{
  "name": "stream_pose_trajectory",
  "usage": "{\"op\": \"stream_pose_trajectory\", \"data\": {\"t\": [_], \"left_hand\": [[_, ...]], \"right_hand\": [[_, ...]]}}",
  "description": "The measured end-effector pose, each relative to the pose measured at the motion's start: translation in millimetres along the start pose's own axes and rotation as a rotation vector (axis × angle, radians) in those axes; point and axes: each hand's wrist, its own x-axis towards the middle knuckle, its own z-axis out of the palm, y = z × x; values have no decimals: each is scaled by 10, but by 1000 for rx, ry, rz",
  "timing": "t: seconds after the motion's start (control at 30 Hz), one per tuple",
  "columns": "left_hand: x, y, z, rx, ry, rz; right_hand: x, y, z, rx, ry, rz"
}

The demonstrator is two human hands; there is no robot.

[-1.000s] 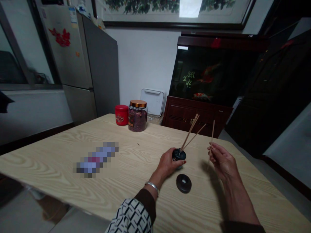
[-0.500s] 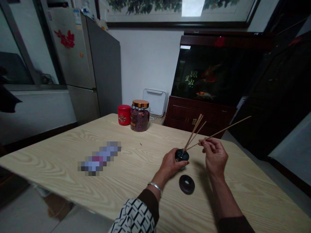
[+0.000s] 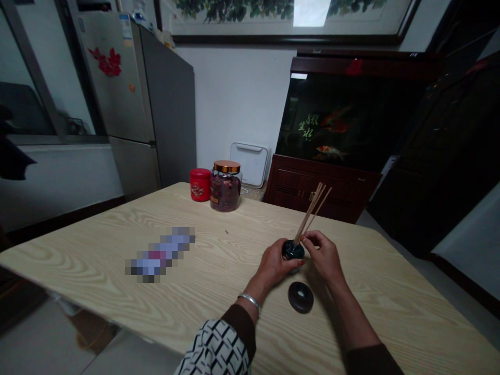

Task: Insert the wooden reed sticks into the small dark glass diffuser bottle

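Left hand: The left hand [image 3: 274, 265] is wrapping closed around a small dark bottle [image 3: 292, 250], holding it upright at lower centre of the frame, over the pale wood-grain worktop [image 3: 375, 317].

Right hand: The right hand [image 3: 324, 255] is pinching the wooden sticks [image 3: 313, 212] just above the bottle's neck, its fingers curling together.

Sticks: They are standing in the neck, fanning upward and slightly right.

Counts: There are probably four wooden sticks, though their overlap makes this uncertain. There is one bottle, one dark ring-shaped disc [image 3: 300, 297], one red tin [image 3: 200, 185], one glass jar [image 3: 225, 186] of dried petals and one pixelated object [image 3: 159, 255].

Risks: A sideways pinch could be snapping or bending a stick. A loosening left grip could be letting the top-heavy bottle tip, spilling any contents onto the disc just below.
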Motion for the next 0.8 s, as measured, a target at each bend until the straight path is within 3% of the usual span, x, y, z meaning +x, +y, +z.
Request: {"op": "stream_pose_trajectory", "data": {"t": [0.13, 0.37, 0.57, 0.8], "left_hand": [[-1, 7, 0, -7, 1, -2], [9, 8, 0, 17, -6, -7], [-8, -30, -27, 13, -73, 55], [-31, -196, -43, 83, -32, 83]], "right_hand": [[-30, 15, 5, -28, -103, 29], [-63, 67, -45, -23, -64, 89], [-218, 302, 36, 93, -351, 156], [-101, 487, 164, -86, -215, 113]]}}
